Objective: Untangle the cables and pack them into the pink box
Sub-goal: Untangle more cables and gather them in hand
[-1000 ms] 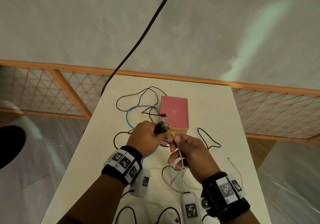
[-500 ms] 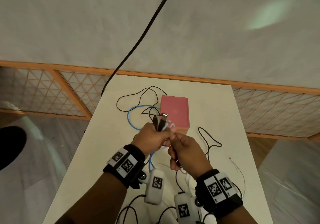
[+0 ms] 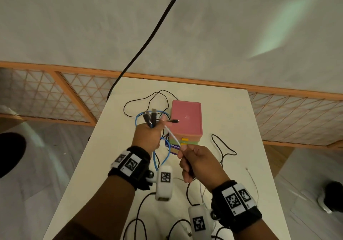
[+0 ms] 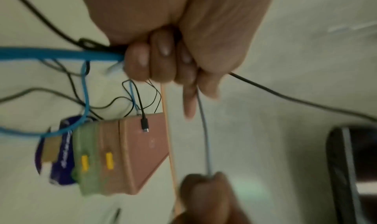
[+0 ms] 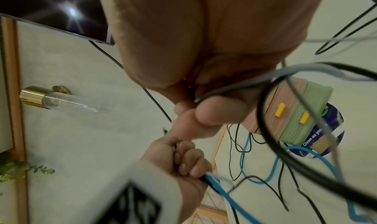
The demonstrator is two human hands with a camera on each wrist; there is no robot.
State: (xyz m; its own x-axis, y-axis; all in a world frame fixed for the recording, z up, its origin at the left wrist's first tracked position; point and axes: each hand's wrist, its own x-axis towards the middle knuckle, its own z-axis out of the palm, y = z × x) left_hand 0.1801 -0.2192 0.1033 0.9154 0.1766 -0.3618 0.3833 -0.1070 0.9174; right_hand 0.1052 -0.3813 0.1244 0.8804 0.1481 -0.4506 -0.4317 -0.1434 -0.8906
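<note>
Round sticker (image 5: 332,131): dark blue, on the table under the stacked boxes, right of the right wrist frame; white lettering reads "Clean as you", remainder hidden.
Same sticker, head view (image 3: 173,147): "Clean as you" partly legible at frame centre.
Wristband tags (image 3: 130,164): black-and-white square codes, no readable characters.

The room is dimly and warmly lit. In the head view a pale greenish streak of light falls across the wall (image 3: 289,26) at upper right, and straight edges bow toward the frame's borders. Both wrist views are soft with motion blur and noisy. A star-shaped glare flares on a dark screen (image 5: 51,9) at upper left of the right wrist view.
</note>
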